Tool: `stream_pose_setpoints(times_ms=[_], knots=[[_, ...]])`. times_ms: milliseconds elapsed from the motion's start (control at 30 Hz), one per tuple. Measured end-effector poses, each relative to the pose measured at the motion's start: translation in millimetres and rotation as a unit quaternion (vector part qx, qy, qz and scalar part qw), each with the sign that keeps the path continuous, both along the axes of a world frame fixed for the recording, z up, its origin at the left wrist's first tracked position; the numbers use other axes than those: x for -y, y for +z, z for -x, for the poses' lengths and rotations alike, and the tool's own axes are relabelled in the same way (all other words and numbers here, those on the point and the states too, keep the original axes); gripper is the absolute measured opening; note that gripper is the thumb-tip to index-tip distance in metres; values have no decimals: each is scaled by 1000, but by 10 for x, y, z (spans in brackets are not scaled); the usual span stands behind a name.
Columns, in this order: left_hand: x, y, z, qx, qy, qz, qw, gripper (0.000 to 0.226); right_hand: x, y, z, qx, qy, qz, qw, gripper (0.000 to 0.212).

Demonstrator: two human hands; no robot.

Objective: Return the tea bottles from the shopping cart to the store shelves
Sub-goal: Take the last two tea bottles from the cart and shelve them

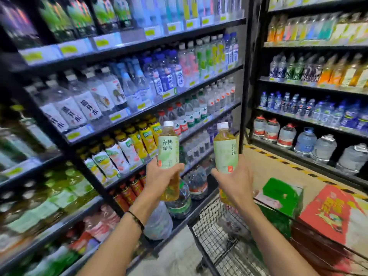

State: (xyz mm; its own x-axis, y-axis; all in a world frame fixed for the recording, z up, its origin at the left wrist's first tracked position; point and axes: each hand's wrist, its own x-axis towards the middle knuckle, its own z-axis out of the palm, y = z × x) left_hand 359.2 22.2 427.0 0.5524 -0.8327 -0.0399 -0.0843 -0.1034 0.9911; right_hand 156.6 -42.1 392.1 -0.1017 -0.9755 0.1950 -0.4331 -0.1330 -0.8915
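I hold two green tea bottles upright, each with a white cap, a pale green label and amber liquid. My left hand grips the left tea bottle around its lower half. The right tea bottle is held by my right hand from behind, above the front of the black wire shopping cart. Both bottles are in front of the dark store shelves, level with the rows of yellow and white labelled drink bottles.
The shelving on the left is packed with water and drink bottles, with large water jugs on the bottom row. A second shelf unit stands at the right. A green box and a red box lie in the cart.
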Motion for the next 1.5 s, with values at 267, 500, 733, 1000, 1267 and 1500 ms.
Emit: stream_pose_setpoints(times_ms=[267,500,733,1000,1267,1500], knots=[[-870,431,-664,2,137,51,989,58,-277,426,-912,28,132,31,990,57],[-1869,662,-1320,21,235,74,969,61,-894,764,-1876,50,230,55,970,66],[-2941,853,-2072,49,305,97,946,46,-1759,1065,-2941,76,304,82,946,51],[-3985,1133,-3079,85,316,133,936,64,-2737,1428,-3995,90,340,88,932,64],[-4321,1596,-3806,124,270,161,941,52,-3118,1918,-4629,134,326,140,926,57],[-4078,2141,-4196,160,234,212,935,47,-3019,2425,-5023,153,295,188,924,54]])
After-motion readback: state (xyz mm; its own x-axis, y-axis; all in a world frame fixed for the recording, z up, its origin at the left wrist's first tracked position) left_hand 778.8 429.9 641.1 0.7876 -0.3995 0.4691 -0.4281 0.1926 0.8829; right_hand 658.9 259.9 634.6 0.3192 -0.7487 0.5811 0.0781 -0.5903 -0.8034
